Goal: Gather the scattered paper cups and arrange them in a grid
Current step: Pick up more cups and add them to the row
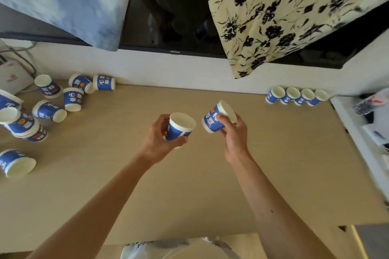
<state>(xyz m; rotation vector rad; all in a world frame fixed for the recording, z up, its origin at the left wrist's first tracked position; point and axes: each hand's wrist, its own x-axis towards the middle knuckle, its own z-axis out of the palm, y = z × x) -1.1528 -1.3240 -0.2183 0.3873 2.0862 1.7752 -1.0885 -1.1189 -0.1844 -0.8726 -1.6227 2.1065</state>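
Nearest, at the lower edge, lies a crumpled white bag (pixel 179 247), and both bare forearms reach out over it across the tan table (pixel 189 191).

The left hand (pixel 159 135) has its fingers and thumb curled round the left cup (pixel 181 126). This blue-and-white paper cup is nearly upright, with its white mouth facing up.

The right hand (pixel 233 134) grips the right cup (pixel 216 120) by its side, fingertips on the blue print. That cup is tipped, its mouth turned up and away to the right. The two cups are near the middle of the table, side by side and just apart. I cannot tell whether either touches the table.

The scattered cups (pixel 49 111) are on the left side of the table:
- One lies on its side near the left edge, closer in.
- A nested stack (pixel 23 126) lies tilted beyond it.
- Several more lie or stand at odd angles as far as the back wall.

Against the wall at the far right is the row (pixel 296 95) of four cups, side by side with their mouths up.

A white box (pixel 12 79) with cables sits in the far left corner, and a white shelf (pixel 357 132) with blurred items adjoins the table on the right.

Above the wall strip is a dark screen (pixel 168 17). A pale blue cloth (pixel 73 0) partly covers it on the left, and a cream cloth with dark flowers (pixel 294 6) hangs over it on the right.
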